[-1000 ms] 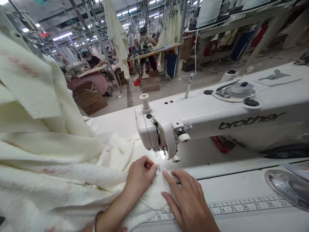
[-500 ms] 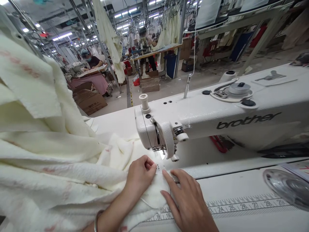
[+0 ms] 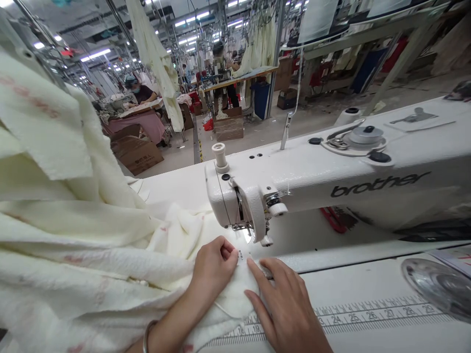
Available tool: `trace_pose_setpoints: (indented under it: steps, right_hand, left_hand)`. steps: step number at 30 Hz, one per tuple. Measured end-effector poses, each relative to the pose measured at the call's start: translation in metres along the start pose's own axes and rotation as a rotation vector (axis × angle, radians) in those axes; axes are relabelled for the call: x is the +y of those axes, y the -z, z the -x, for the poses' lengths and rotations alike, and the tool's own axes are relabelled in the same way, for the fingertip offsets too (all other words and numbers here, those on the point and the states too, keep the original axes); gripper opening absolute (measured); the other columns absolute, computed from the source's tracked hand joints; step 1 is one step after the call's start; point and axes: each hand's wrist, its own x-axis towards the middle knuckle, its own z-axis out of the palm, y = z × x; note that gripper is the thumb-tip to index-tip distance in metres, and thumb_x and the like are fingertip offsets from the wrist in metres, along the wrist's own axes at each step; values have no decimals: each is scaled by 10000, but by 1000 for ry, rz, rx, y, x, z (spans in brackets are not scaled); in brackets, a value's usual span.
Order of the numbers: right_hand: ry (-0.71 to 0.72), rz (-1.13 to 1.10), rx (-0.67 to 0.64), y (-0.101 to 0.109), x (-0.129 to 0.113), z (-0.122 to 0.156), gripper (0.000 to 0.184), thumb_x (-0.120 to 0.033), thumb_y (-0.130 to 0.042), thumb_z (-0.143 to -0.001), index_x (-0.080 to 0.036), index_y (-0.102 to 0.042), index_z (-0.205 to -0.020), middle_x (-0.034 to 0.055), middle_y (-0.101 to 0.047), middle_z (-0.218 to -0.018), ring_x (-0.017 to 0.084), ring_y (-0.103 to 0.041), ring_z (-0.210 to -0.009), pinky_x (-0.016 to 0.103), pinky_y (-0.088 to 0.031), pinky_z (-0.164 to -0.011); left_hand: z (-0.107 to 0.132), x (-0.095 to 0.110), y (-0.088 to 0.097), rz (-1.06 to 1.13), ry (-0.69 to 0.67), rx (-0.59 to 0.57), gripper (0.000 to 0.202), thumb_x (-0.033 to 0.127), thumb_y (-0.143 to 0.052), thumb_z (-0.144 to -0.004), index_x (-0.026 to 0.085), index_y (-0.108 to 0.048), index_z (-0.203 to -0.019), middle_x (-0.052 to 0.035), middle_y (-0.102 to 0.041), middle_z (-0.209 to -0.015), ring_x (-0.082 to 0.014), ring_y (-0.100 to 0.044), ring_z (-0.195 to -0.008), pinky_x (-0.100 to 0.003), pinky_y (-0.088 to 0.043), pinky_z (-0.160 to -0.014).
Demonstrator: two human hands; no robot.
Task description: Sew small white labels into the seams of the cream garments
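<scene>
1. Head view: my left hand (image 3: 215, 267) pinches the small label (image 3: 242, 256) with closed fingers, on the cream fabric (image 3: 110, 255) just before the presser foot (image 3: 246, 234).
2. My right hand (image 3: 285, 306) lies flat, fingers open, index tip touching the label.
3. I judge it best to keep the label square and my fingertips away from the needle.
</scene>
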Motion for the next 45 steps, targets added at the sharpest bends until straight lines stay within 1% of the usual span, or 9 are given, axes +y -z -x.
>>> trace_pose_setpoints:
  steps: [19,23,25,28,30,33,36,40,45]
  right_hand:
    - [-5,26,-41,1,0,-1,373,-310,-429,-963,-119,-523,-1269,155,-490,-1158,286,-479,-1082,417,-398,-887]
    - [-6,34,-11,3,-2,-5,346,-293,-390,-975,-122,-531,-1241,146,-501,-1126,276,-481,-1058,406,-400,-863]
    - [-4,40,23,4,-4,-7,334,-283,-362,-982,-121,-546,-1209,142,-511,-1100,272,-485,-1041,401,-401,-851]
    - [3,45,37,5,-6,-9,329,-283,-353,-986,-122,-551,-1194,139,-513,-1091,276,-483,-1037,405,-396,-846]
    - [2,42,44,6,-7,-9,332,-282,-348,-989,-116,-549,-1194,140,-510,-1093,276,-480,-1036,404,-391,-842]
    - [9,45,61,6,-7,-11,339,-276,-342,-991,-99,-549,-1193,142,-508,-1086,274,-480,-1025,400,-387,-831]
    - [12,52,60,5,-6,-10,341,-266,-344,-988,-89,-554,-1190,146,-506,-1087,279,-480,-1023,409,-385,-831]
    - [6,54,59,3,-6,-9,338,-267,-349,-987,-94,-552,-1195,152,-506,-1101,285,-481,-1034,419,-392,-830]
    - [0,53,71,4,-6,-9,330,-276,-350,-987,-109,-556,-1184,146,-514,-1089,277,-489,-1030,410,-404,-818]
  left_hand:
    - [0,-2,-3,-7,-46,10,88,221,-541,-768,175,-570,-699,21,-604,-602,-114,-561,-535,-212,-397,-550]
    - [5,-1,6,-32,-96,-5,67,224,-552,-781,170,-591,-786,12,-606,-624,-138,-578,-582,-243,-440,-591]
    - [11,-1,16,-77,-172,1,159,199,-550,-793,160,-598,-940,-17,-633,-740,-160,-602,-665,-283,-483,-659]
    - [24,-5,30,-219,-484,33,250,142,-466,-852,129,-589,-1069,-106,-612,-1019,-192,-621,-891,-346,-525,-822]
    - [33,-10,34,-323,-705,11,274,134,-429,-886,112,-586,-1109,-142,-573,-1161,-201,-590,-1056,-346,-514,-932]
    - [42,-19,30,-492,-884,-42,357,181,-448,-914,83,-501,-1253,-160,-524,-1315,-226,-478,-1257,-360,-466,-1035]
    - [43,-29,24,-640,-976,-28,449,224,-433,-934,48,-398,-1346,-173,-459,-1395,-251,-372,-1343,-396,-442,-1055]
    - [39,-36,20,-642,-1024,-24,498,217,-411,-943,63,-313,-1406,-182,-418,-1421,-244,-339,-1356,-390,-424,-1068]
    - [39,-38,21,-647,-1021,-23,489,197,-407,-937,76,-331,-1405,-187,-408,-1428,-248,-355,-1348,-391,-415,-1071]
